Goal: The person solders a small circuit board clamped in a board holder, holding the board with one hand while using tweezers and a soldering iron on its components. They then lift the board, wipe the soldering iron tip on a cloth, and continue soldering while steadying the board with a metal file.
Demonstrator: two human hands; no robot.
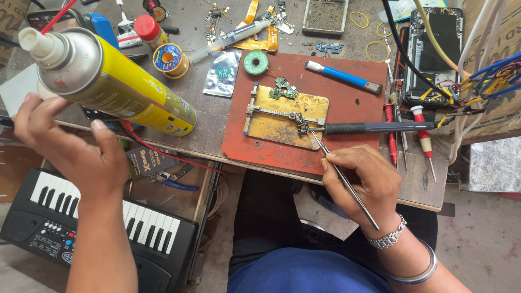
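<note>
while your left hand sits at the left edge of the bench, its fingers are wrapped loosely round the lower end of a yellow spray can, which lies tilted with its white nozzle and thin red straw pointing up toward the top left corner; below that hand a small black keyboard with white keys rests under the bench edge, and just beside it blue-handled pliers lie in an open drawer. moving right, a spool of wire and a silver foil pouch sit on the grey table, then a red mat carries a brass-coloured clamp plate with a small green circuit board at its upper edge and a tiny part clamped near its right side. your right hand is closed in a pen-like pinch on slim metal tweezers, whose tips touch that tiny part. a dark-handled tool lies across the mat with its tip at the same spot, and red-handled screwdrivers lie further right
</note>
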